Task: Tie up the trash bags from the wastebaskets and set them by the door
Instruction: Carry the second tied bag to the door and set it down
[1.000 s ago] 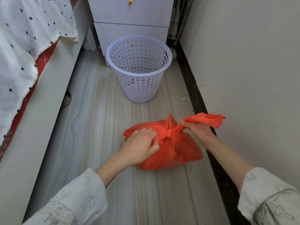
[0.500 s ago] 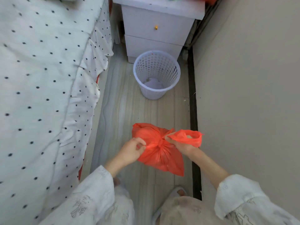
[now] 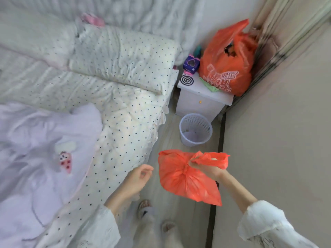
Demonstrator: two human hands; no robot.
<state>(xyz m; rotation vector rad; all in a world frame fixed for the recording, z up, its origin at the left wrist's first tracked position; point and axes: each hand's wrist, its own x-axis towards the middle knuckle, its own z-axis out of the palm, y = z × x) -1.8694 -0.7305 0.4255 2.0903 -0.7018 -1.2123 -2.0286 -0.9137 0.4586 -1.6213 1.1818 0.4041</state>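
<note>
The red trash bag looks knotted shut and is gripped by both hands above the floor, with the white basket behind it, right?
Not quite. In the head view only the right hand grips the red trash bag, by its knotted top; the left hand hangs apart from it, holding nothing. The rest stands: it is knotted, off the floor, with the white basket behind.

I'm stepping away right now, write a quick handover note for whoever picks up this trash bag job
Right hand grips the knotted orange trash bag by its handles, lifted off the floor.
Left hand is free, fingers loosely curled, beside the bag.
White wastebasket stands unlined in front of the nightstand.
Done: this bag is out and tied.
Left: set it by the door, which is not in view. Another orange bag sits open on the nightstand; whether it is trash is unclear.
</note>
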